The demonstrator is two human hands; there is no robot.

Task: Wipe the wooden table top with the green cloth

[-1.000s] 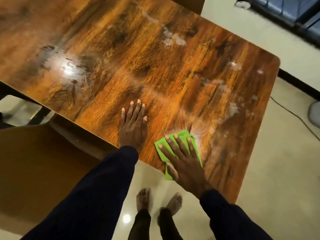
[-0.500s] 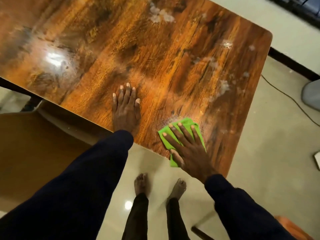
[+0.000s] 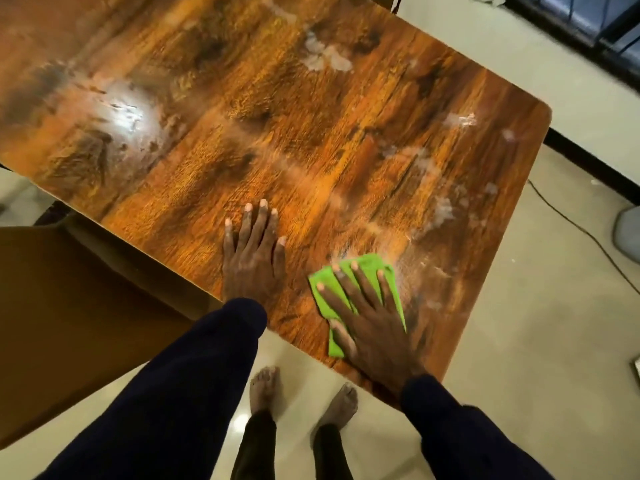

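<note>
The wooden table top (image 3: pixel 311 140) fills the upper part of the head view, glossy, with whitish smears toward its right side and far edge. A folded green cloth (image 3: pixel 367 268) lies flat near the table's front edge. My right hand (image 3: pixel 370 320) presses on the cloth with straight, spread fingers, covering most of it. My left hand (image 3: pixel 254 254) rests flat on the bare wood just left of the cloth, fingers straight, holding nothing.
A brown chair seat (image 3: pixel 69 306) sits under the table's front left edge. My bare feet (image 3: pixel 266 389) stand on the pale tiled floor below the front edge. A dark cable (image 3: pixel 568 220) runs over the floor at the right, near a grey object (image 3: pixel 628 233).
My right hand and the cloth have slid slightly right along the front edge, then stayed near the same spot. My left hand has stayed flat on the wood. The camera view has shifted.
</note>
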